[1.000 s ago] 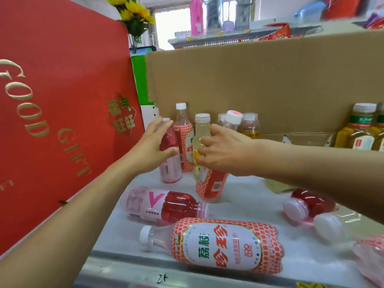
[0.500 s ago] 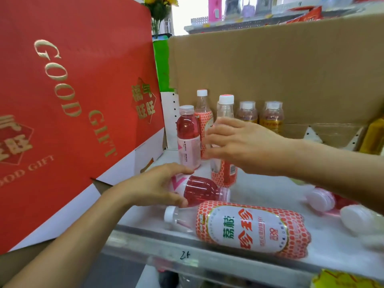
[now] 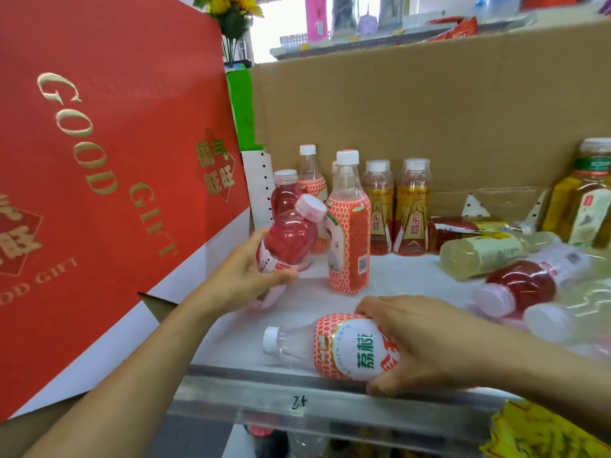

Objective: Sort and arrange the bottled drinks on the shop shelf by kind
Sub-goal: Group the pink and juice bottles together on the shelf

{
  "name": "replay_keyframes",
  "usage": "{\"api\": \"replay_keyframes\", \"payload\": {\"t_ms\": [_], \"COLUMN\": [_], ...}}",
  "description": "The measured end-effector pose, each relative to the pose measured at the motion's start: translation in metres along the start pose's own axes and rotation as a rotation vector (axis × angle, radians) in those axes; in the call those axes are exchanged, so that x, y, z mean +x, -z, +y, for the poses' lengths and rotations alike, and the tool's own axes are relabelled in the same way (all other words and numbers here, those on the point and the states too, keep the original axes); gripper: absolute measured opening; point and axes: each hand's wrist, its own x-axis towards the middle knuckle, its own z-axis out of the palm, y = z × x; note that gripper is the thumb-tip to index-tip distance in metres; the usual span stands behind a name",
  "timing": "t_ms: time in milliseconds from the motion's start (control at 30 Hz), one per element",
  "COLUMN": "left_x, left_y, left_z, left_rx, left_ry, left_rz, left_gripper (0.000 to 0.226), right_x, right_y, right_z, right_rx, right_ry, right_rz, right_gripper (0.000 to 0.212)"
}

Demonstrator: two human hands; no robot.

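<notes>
Red drink bottle (image 3: 287,241) is leaning, gripped by the left hand (image 3: 241,279); right hand (image 3: 426,345) is clasping the lying honeycomb-label bottle (image 3: 344,348).

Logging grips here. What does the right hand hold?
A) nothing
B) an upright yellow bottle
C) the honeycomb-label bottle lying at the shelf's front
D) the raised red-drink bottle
C: the right hand curls round the honeycomb-label bottle lying on its side; the left hand holds the red-drink bottle.

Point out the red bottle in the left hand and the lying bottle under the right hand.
red bottle (image 3: 288,240), head view, on its red body
lying bottle (image 3: 347,350), head view, on its white label
</notes>
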Motion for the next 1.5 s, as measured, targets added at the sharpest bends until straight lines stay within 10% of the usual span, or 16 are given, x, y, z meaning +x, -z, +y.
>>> {"api": "replay_keyframes", "payload": {"t_ms": [367, 600, 1033, 1167, 1300, 1500], "left_x": [0.013, 0.009, 0.006, -0.023, -0.022, 0.039], "left_y": [-0.012, -0.023, -0.049, -0.067, -0.105, -0.194], "left_z": [-0.026, -0.017, 0.010, 0.045, 0.094, 0.150], "left_rx": [-0.309, -0.330, -0.152, 0.157, 0.215, 0.231], "left_ry": [0.094, 0.107, 0.157, -0.240, -0.513, -0.403], "left_rz": [0.247, 0.251, 0.399, 0.652, 0.374, -0.049], "left_gripper": [0.077, 0.078, 0.086, 0.074, 0.041, 0.036], "right_x": [0.038, 0.050, 0.051, 0.022, -0.010, -0.032], "right_y": [0.010, -0.001, 0.005, 0.028, 0.061, 0.070], "right_z": [-0.003, 0.008, 0.046, 0.085, 0.157, 0.261], "right_rx": [1.083, 1.176, 1.004, 0.622, 0.430, 0.273], "right_ry": [-0.065, -0.281, -0.373, -0.299, -0.383, -0.584], "right_rz": [0.408, 0.542, 0.444, 0.301, 0.327, 0.141], "right_gripper": [0.055, 0.064, 0.061, 0.051, 0.035, 0.026]}}
